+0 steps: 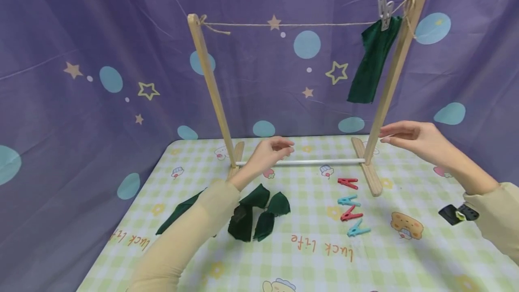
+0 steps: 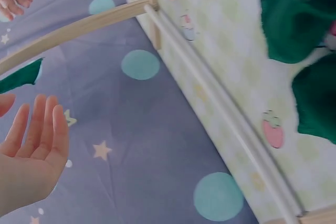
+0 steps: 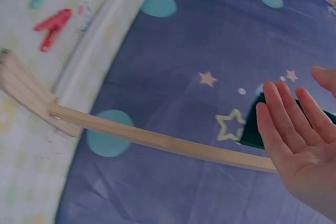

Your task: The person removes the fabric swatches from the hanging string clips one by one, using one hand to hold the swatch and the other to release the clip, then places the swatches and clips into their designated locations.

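Observation:
My left hand (image 1: 269,153) hovers above the table near the rack's white crossbar (image 1: 312,162), with nothing in its relaxed fingers. Beside the rack's right wooden post (image 1: 389,89) is my right hand (image 1: 419,138), also holding nothing; its fingers look loosely extended in the right wrist view. A small dark green garment (image 1: 371,64) hangs at the right end of the twine line (image 1: 324,25), held by a grey clothespin (image 1: 385,12). More dark green cloth pieces (image 1: 242,229) lie on the table below my left forearm, which partly hides another green piece (image 1: 176,215).
Red clothespins (image 1: 348,183) and teal clothespins (image 1: 357,229) lie in a column right of centre. A small black object (image 1: 450,214) sits near my right sleeve. The left post (image 1: 212,87) stands at the back, before a purple patterned curtain (image 1: 121,21). A checked cloth (image 1: 308,269) covers the table.

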`<state>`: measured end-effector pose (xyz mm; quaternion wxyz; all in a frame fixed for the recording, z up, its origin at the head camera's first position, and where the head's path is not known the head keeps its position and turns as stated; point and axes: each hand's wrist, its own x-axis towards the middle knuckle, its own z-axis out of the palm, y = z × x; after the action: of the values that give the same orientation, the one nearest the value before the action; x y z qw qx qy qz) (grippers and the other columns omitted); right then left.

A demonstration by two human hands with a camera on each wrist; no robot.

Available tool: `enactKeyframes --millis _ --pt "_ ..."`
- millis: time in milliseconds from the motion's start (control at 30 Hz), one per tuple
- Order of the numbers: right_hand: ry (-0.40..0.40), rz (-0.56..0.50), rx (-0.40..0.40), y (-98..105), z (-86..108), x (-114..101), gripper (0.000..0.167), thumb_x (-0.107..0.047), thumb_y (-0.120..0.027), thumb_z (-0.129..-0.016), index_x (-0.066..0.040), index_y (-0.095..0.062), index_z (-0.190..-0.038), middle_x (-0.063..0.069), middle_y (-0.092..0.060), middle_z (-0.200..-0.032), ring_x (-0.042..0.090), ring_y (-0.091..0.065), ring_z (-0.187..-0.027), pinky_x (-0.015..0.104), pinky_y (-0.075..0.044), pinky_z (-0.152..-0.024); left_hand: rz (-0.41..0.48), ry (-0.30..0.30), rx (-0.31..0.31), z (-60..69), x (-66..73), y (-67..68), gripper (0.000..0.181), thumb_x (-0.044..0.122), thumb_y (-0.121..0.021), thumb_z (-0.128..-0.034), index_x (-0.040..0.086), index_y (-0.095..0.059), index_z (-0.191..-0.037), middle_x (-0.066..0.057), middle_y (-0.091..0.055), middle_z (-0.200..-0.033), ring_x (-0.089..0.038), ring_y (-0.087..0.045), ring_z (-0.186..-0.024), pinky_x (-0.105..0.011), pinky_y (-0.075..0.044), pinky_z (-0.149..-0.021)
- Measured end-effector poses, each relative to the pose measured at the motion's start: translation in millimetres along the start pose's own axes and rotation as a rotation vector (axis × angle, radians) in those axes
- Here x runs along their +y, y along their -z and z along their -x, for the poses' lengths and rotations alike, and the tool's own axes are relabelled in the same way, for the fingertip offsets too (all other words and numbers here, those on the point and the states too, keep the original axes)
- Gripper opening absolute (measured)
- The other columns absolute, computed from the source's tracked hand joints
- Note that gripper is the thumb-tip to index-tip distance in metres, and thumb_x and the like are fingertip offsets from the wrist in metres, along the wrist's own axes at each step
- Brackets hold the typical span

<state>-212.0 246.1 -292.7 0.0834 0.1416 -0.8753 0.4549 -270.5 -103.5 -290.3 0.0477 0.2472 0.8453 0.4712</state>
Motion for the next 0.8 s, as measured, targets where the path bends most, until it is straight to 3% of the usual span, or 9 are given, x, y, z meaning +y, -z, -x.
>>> enactKeyframes --millis 300,533,800 --pt "0.080 -0.009 0.061 23.4 -12.3 -22.0 0.028 -0.011 -0.057 -0.087 0.001 -0.057 -0.113 -0.022 -0.061 -0.093 -0.010 -0.056 -0.083 0.007 -0.043 -0.067 -0.001 -0.031 -0.010 -22.1 22.4 -7.9 0.022 0.019 -0.058 -0.0866 0.009 -0.063 -0.105 -0.005 -0.064 -0.094 -0.016 -0.059 -0.083 -0.027 -0.049 -0.071" --pt "0.071 -0.052 0.086 42.3 -23.7 -38.1 0.028 -0.009 -0.056 -0.087 -0.003 -0.057 -0.114 -0.018 -0.063 -0.094 -0.009 -0.057 -0.085 0.006 -0.041 -0.069 -0.004 -0.053 0.027 -38.3 39.6 -12.6 0.023 0.020 -0.059 -0.0861 0.008 -0.062 -0.106 -0.004 -0.064 -0.100 -0.011 -0.060 -0.086 -0.021 -0.048 -0.072" --pt "0.075 -0.025 0.147 60.2 -35.6 -55.7 0.034 -0.021 -0.059 -0.086 -0.006 -0.057 -0.116 -0.021 -0.062 -0.093 -0.010 -0.056 -0.085 0.003 -0.037 -0.068 0.029 -0.078 0.061 -58.7 55.7 -19.8 0.023 0.021 -0.059 -0.0858 0.009 -0.062 -0.106 -0.003 -0.065 -0.099 -0.010 -0.060 -0.085 -0.020 -0.048 -0.071"
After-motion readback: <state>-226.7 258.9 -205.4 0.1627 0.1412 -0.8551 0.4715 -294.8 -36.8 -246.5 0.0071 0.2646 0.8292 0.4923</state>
